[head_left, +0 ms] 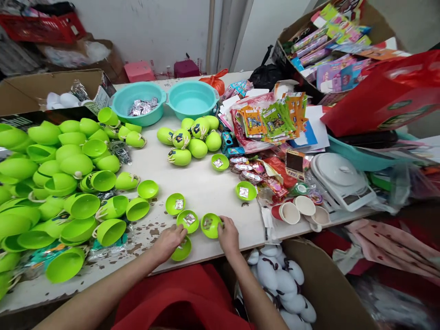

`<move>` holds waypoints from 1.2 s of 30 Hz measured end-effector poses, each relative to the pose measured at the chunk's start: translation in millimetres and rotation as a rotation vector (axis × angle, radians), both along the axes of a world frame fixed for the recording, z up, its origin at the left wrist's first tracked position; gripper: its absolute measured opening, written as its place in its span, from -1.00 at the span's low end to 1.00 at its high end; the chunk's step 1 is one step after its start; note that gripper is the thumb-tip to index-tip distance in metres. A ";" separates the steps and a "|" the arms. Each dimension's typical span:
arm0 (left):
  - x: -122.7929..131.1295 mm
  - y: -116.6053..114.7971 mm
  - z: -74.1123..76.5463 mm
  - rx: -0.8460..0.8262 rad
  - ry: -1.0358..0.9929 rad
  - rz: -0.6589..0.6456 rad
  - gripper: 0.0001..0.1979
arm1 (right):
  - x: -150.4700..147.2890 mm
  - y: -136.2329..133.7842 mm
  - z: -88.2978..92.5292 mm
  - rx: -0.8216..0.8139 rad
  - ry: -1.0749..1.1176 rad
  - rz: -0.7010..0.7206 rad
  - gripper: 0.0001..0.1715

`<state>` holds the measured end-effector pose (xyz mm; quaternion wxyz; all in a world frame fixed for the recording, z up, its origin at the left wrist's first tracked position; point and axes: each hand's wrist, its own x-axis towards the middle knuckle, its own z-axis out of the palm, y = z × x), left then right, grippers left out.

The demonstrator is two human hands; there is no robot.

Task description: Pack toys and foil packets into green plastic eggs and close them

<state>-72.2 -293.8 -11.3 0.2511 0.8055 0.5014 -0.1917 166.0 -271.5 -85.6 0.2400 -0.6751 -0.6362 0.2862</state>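
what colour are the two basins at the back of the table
Teal, both basins; the left one holds small silvery packets. Head view.

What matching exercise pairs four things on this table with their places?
Things:
1. left teal plastic basin
2. white kitchen scale
3. closed green plastic eggs
4. green egg half under the right hand

Places:
A. near table edge, in front of the person
B. right side, beside paper cups
C. far side, holding small silver packets
D. table middle, before the basins

Pairs: 1-C, 2-B, 3-D, 4-A
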 end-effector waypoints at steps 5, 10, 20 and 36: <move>-37.8 -13.5 -3.9 0.080 0.079 -0.038 -0.69 | -32.1 12.6 9.6 0.047 0.034 0.047 -0.77; -69.8 -15.9 -6.4 0.207 0.116 -0.033 -0.52 | 18.6 39.3 12.5 0.130 -0.100 -0.274 -0.54; -82.4 -11.8 11.6 0.372 0.043 0.010 -0.60 | 84.6 82.8 -15.0 0.067 -0.273 -0.452 -0.75; 78.6 234.0 -8.1 0.387 -0.111 0.001 -0.80 | 71.6 87.3 -7.6 0.121 -0.542 0.094 -0.68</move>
